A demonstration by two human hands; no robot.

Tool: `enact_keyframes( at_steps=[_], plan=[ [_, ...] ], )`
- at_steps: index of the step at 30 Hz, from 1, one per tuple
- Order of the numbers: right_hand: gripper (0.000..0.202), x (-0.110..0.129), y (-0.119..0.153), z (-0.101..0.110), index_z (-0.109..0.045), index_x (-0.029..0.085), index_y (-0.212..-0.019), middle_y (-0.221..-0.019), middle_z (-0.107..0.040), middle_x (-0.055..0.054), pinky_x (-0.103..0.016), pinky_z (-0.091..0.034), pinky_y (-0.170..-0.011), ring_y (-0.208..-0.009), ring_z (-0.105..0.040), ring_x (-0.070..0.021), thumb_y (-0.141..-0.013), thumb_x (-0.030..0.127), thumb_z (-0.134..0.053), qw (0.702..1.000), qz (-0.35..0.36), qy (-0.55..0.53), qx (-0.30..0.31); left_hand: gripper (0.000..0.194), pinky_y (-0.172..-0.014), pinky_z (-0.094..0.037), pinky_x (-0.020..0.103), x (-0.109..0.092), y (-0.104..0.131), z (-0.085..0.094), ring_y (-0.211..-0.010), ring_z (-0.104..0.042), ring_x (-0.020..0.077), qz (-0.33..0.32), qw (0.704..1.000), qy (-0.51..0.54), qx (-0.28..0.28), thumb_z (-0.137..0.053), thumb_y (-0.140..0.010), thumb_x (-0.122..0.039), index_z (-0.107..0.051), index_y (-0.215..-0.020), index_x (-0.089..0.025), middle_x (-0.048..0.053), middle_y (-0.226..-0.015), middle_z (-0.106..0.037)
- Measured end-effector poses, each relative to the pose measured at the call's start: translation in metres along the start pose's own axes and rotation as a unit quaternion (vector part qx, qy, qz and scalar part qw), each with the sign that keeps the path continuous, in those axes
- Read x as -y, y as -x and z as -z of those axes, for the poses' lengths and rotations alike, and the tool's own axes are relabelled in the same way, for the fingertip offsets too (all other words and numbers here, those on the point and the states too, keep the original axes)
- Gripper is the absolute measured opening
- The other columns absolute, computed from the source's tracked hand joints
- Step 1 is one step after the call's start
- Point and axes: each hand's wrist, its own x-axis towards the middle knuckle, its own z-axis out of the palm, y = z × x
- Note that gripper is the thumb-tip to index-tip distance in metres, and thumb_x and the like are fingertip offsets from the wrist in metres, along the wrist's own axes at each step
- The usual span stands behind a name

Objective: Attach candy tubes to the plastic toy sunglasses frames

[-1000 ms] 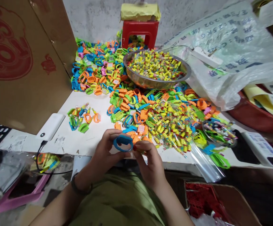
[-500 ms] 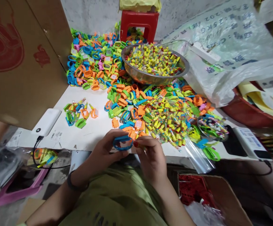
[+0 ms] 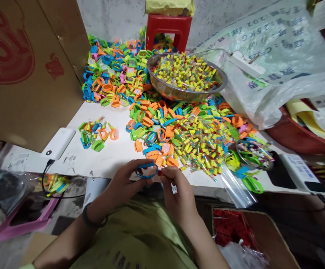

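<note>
My left hand [image 3: 124, 185] grips a blue plastic toy watch [image 3: 145, 165], its loop facing me at the table's front edge. Right beside it, the fingers of my right hand [image 3: 180, 192] pinch a small candy tube with a red end [image 3: 160, 173]. That red end sits at the right side of the blue loop; whether they touch I cannot tell. Most of the tube is hidden by my fingers, and a bit of clear film shows below them. Beyond my hands lie piled toy watches [image 3: 151, 138] in orange, green and blue, and a heap of yellow candy tubes [image 3: 201, 144].
A steel bowl [image 3: 179, 91] of yellow tubes stands behind the heaps. To the left are a cardboard box [image 3: 39, 108], a white power bank [image 3: 58, 143] and a small group of watches [image 3: 97, 145]. A black phone [image 3: 281, 173] lies right. Other people's arms show at both sides.
The view has shifted slightly. My right fingers have turned a little, and clear film now shows beneath them. The blue toy watch stays in my left hand.
</note>
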Motion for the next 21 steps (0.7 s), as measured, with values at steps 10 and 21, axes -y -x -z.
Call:
enact_keyframes(
  at_steps=[10,21],
  plan=[
    [0.013,-0.002,0.006,0.002,-0.053,0.023,-0.099,-0.093,-0.061,-0.004,-0.025,-0.047,-0.067,-0.082,-0.06,-0.0151,-0.095,0.011,-0.049,0.999,-0.005,-0.017,-0.028,0.047,-0.095,-0.053,0.037,0.002,0.002,-0.001,-0.109,-0.066,0.0253,0.0,0.999,0.033,0.021,-0.077,-0.078,-0.029,-0.064,-0.123,-0.023,0.008,-0.123,-0.069],
    [0.009,-0.002,0.007,0.005,-0.05,0.02,-0.096,-0.082,-0.061,-0.005,-0.028,-0.043,-0.063,-0.073,-0.058,-0.0197,-0.096,0.016,-0.043,0.981,-0.014,0.153,0.121,0.047,-0.096,-0.052,0.039,0.011,0.004,-0.003,-0.103,-0.068,0.0246,0.038,0.999,0.018,0.011,-0.078,-0.076,-0.033,-0.064,-0.12,-0.022,0.007,-0.113,-0.073]
  ],
)
